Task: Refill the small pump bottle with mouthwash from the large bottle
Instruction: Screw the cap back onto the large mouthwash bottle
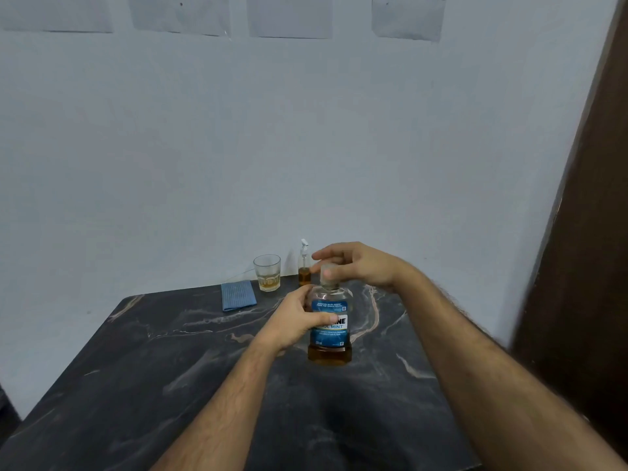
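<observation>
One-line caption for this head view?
Left hand steadies the large mouthwash bottle while the right hand grips its cap.

Pale blue wall (pixel 238 147) with taped paper sheets (pixel 289 15); dark marbled counter (pixel 136 368) below; brown door (pixel 594 232) at right.

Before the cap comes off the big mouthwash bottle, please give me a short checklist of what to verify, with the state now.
1. Large bottle upright on the table: ok.
2. Left hand grips its body: ok.
3. Right hand on the cap: ok.
4. Cap already loosened: cannot tell.
5. Small pump bottle opened for filling: not ok, pump is on.
6. Glass and blue cloth stand apart from the bottle: ok.
</observation>
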